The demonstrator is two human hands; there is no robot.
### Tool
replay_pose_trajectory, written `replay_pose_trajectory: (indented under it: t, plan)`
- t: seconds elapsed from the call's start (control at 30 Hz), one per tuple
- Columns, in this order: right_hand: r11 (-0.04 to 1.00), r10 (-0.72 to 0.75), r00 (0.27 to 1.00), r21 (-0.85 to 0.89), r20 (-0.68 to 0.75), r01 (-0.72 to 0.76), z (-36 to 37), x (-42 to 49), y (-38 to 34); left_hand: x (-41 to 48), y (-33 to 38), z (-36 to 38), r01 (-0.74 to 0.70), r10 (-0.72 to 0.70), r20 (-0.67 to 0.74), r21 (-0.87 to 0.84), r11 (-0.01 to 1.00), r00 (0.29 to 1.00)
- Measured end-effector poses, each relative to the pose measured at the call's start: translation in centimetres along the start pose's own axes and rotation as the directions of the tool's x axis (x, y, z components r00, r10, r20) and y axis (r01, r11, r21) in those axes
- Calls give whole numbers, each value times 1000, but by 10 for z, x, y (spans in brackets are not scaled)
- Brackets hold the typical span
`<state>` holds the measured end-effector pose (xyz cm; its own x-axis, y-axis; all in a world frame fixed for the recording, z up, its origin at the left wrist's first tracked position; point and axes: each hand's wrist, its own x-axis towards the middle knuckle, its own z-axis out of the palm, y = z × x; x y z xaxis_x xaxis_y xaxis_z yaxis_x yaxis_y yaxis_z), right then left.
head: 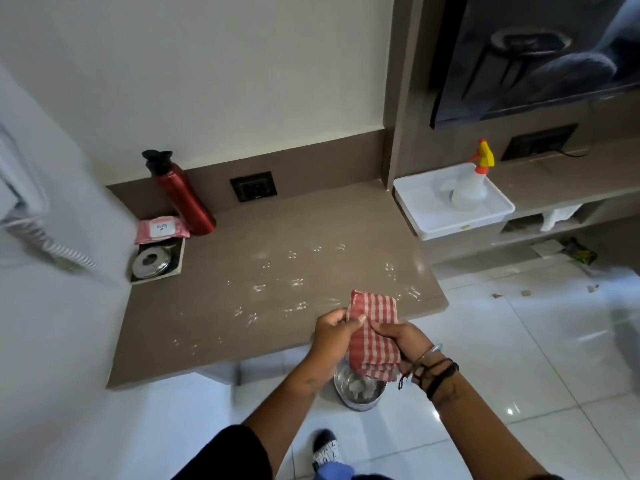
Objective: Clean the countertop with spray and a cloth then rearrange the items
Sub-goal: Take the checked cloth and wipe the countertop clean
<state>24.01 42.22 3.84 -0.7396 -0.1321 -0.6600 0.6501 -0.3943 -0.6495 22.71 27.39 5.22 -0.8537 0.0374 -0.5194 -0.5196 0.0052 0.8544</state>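
Observation:
A folded red-and-white checked cloth (374, 336) is held in both hands just off the front edge of the brown countertop (214, 323). My left hand (334, 336) pinches its upper left side; my right hand (403, 342) grips its right side. Wet spray droplets dot the middle of the counter. The spray bottle (472, 181), clear with a yellow and orange trigger, stands in a white tray (433, 223) on a shelf to the right. At the counter's back left stand a red bottle (181, 195), a pink wipes packet (161, 230) and a round steel lid on a square base (156, 259).
A steel bowl (360, 391) sits on the white tiled floor below my hands, next to my foot. A wall socket (253, 186) is set in the backsplash. A dark screen (540, 53) hangs above the shelf. A white wall bounds the counter's left side.

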Motion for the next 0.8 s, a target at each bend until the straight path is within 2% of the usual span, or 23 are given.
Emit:
replay_pose_trajectory:
  t: [0.23, 0.5, 0.6, 0.67, 0.7, 0.73, 0.77, 0.8]
  plan:
    - [1000, -1, 997, -16, -82, -1, -5, -8, 12, 1, -13, 1, 20, -22, 53, 28, 999, 998]
    - [989, -46, 963, -148, -265, 7, -3, 2, -5, 39, -16, -1, -73, 42, 168, 182, 981, 985]
    - [919, -214, 881, -392, -421, 36, -11, 9, -18, 65, -15, -4, -143, 72, 220, 322, 936, 973]
    - [864, -340, 770, -503, -540, 28, -19, 17, -29, 87, -10, -8, -251, 123, 297, 446, 859, 947]
    - [840, -395, 698, -543, -597, 10, -20, 23, -35, 101, -6, -12, -339, 178, 332, 528, 778, 926]
    - [768, -485, 613, -639, -624, -43, -21, 30, -41, 116, -3, -16, -440, 261, 362, 612, 657, 895]
    - [639, -599, 537, -758, -594, -127, -22, 38, -44, 131, -1, -21, -527, 348, 397, 681, 508, 849]
    - [505, -694, 495, -844, -523, -183, -21, 45, -45, 146, 0, -25, -589, 412, 444, 724, 359, 796]
